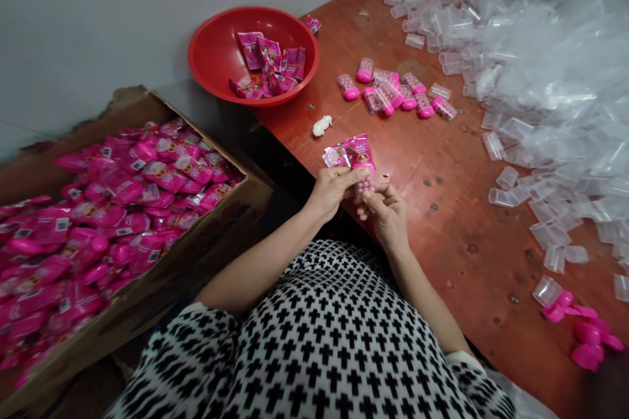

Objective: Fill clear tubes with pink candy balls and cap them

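Over the table's near edge my two hands meet on one small clear tube of pink candy balls (365, 187). My left hand (332, 192) pinches it from the left, thumb on top. From the right, the thumb and fingers of my right hand (390, 215) close on its lower end. A shiny pink printed packet (362, 146) touches the tube's upper end; whether it wraps the tube I cannot make out. Against its left side lies another small printed sachet (337, 156). Just beyond is a little white lump (322, 126) on the wood.
Several filled tubes with pink caps (390, 91) lie farther back. A red bowl (206, 55) with pink sachets overhangs the table's left edge. Clear empty tubes (545, 98) heap at right, pink caps (590, 337) nearer. A cardboard box (250, 193) of wrapped packs stands left.
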`<action>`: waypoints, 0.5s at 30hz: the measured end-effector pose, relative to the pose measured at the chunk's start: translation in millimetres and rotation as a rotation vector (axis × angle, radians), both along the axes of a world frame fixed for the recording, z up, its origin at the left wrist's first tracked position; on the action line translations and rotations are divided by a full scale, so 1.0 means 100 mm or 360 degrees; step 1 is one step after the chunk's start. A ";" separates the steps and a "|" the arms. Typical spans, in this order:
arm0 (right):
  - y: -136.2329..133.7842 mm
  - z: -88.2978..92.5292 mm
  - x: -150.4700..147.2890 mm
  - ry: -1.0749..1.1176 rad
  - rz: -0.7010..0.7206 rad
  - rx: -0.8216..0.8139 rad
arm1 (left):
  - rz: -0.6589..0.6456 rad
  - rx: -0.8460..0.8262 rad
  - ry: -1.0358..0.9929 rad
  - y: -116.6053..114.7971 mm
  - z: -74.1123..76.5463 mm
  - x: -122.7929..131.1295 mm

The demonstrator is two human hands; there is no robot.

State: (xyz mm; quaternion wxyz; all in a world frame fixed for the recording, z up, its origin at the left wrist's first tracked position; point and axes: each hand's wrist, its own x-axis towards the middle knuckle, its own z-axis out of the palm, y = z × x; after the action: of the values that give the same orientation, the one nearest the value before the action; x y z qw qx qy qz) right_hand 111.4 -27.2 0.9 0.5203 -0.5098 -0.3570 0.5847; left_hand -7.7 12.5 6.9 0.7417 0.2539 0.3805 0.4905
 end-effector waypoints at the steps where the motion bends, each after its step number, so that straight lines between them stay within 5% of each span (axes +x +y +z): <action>1: -0.01 -0.01 0.00 -0.0055 -0.0015 0.0029 | 0.0005 -0.0004 0.0014 -0.01 -0.01 0.01; 9: -0.04 -0.03 0.08 -0.0269 0.0178 0.0048 | 0.0117 -0.0064 -0.0012 -0.07 -0.03 -0.01; 15: 0.32 0.25 0.36 -0.0802 0.0135 0.0502 | -0.0100 0.0221 0.0529 -0.08 -0.05 -0.13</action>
State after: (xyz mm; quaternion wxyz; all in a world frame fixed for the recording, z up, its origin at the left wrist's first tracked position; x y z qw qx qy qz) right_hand 147.6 4.4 25.6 0.4632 -0.5363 -0.5824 0.3982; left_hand -20.3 4.9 2.0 0.6642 0.3939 0.4549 0.4435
